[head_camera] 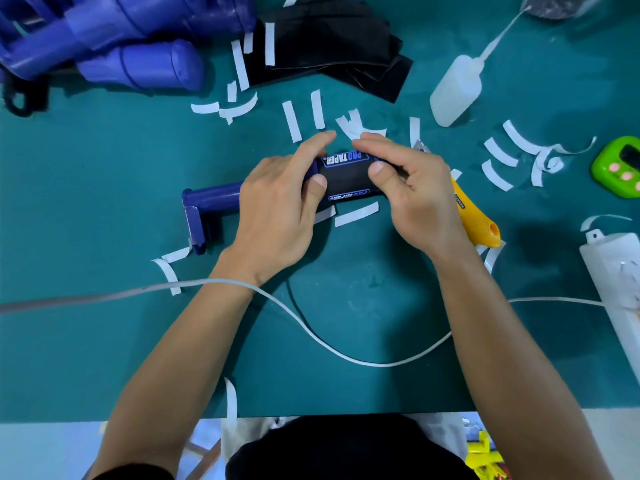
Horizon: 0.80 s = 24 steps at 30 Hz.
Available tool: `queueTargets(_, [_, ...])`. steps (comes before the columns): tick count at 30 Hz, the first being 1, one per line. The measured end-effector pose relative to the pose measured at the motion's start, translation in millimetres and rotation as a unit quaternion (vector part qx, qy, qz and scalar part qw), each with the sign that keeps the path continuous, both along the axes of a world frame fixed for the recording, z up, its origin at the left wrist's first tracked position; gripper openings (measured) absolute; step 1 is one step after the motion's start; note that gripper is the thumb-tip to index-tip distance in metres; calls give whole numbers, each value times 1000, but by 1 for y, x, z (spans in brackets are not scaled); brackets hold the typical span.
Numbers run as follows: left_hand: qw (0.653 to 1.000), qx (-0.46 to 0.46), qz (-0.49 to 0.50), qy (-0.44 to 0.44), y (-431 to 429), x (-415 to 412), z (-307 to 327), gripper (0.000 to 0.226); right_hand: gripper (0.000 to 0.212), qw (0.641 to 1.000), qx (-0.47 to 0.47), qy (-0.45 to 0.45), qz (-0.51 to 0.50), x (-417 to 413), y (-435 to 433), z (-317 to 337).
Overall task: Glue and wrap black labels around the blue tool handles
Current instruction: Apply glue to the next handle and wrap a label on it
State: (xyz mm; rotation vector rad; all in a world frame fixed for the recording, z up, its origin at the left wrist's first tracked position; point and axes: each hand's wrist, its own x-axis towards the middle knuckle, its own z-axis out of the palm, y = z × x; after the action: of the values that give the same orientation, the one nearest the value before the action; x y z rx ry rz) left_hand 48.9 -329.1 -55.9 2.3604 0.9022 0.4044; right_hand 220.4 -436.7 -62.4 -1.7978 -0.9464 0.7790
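Note:
A blue tool handle lies crosswise on the green mat, its bracket end at the left. A black label with blue and white lettering is wrapped around its right part. My left hand grips the handle at the label's left edge, thumb on the black wrap. Around the label's right end curl the fingers of my right hand, thumb pressing its front. More blue handles are heaped at the back left, and a stack of black labels lies behind.
A white glue bottle with a long nozzle lies at the back right. A yellow utility knife rests under my right hand. White backing strips litter the mat. A green timer, a white power strip and a white cable are nearby.

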Motion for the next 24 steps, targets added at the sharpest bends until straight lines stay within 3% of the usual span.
queueTargets(4, [997,-35,-52,40,13,-9,7,55,35,1000,-1,-14,4,-1,-1,0])
queueTargets(8, [990,-61,-67,112,22,-14,10,79,34,999,14,-31,-27,-7,2,-4])
queueTargets(13, [987,94,2,129,13,-12,6,57,43,995,26,30,-97,-10,6,-6])
queueTargets(15, [987,101,16,120,16,-12,4,53,53,990,25,64,-120,-12,6,-4])
queueTargets(20, [991,36,52,117,14,-6,7,49,48,974,32,106,-197,-28,6,0])
queueTargets(24, [992,-76,61,78,9,-5,9,44,67,971,50,175,-154,-33,7,3])
